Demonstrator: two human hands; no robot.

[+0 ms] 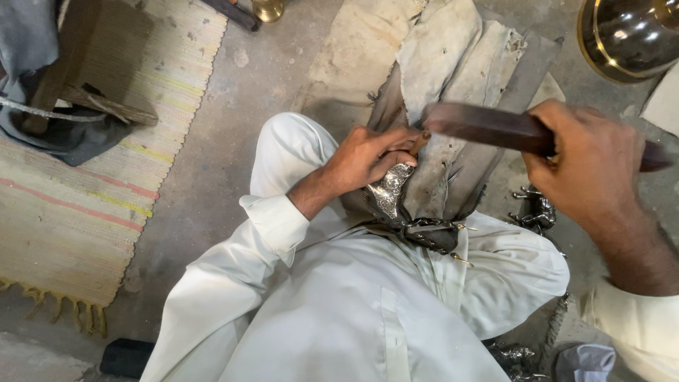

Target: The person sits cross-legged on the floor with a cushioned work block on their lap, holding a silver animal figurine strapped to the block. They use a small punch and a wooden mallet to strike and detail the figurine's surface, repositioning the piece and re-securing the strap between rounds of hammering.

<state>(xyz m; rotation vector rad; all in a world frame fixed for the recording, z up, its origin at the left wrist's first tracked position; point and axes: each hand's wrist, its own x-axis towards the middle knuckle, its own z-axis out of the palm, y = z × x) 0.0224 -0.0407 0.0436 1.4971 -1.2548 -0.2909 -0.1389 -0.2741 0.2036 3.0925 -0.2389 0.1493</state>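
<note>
- Left hand [368, 157]: fingers curled and pressed together, pinching a small silvery embossed metal piece [390, 189] against the cloth-covered block in front of the lap. The thumb lies along the top, pointing toward the file tip.
- Right hand [590, 166]: closed in a full fist around the handle end of a long, dark, flat file [488, 127]. The wrist is raised above floor level.
- The file runs nearly level from the right fist to the left, and its blunt tip ends just at the left fingertips, over the metal piece. Whether the tip touches the piece cannot be told.
- The silvery metal piece sits at the near end of the block, just below the left hand and close above the lap, partly hidden by the fingers.
- Cloth-covered block [453, 78]: wrapped in worn grey-white rags [431, 49], extending away from the person across the concrete floor [233, 127].
- More small silvery metal parts [534, 209] lie on the floor under the right wrist.
- A striped woven mat [78, 212] covers the floor at the left, with a wooden tool [92, 102] and grey cloth on it.
- A polished round metal vessel [629, 35] stands at the upper right.
- The person wears white clothing [339, 297] and sits low to the floor.
</note>
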